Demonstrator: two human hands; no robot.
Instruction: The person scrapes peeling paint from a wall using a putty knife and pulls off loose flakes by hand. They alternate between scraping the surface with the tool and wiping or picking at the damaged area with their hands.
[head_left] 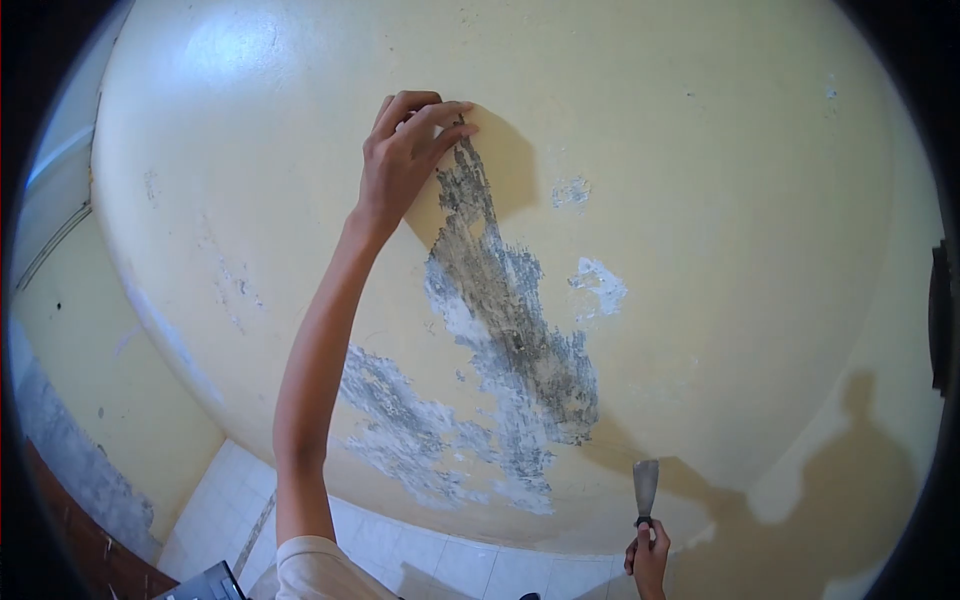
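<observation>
My left hand (400, 155) is raised to the yellow painted wall (700, 200), at the narrow top of a long bare grey patch (510, 310). Its thumb and index finger are bent toward each other in a pinch against the paint edge; whatever lies between them is too small to make out. Low on the right, my right hand (648, 560) grips a putty knife (646, 490) by its dark handle. The metal blade points upward, apart from the patch.
A second scraped patch (400, 425) lies lower left, and small white chipped spots (600, 287) mark the wall on the right. White floor tiles (440, 560) run along the wall's foot. A dark object (205, 582) stands at the bottom left. My shadow (850, 470) falls on the right.
</observation>
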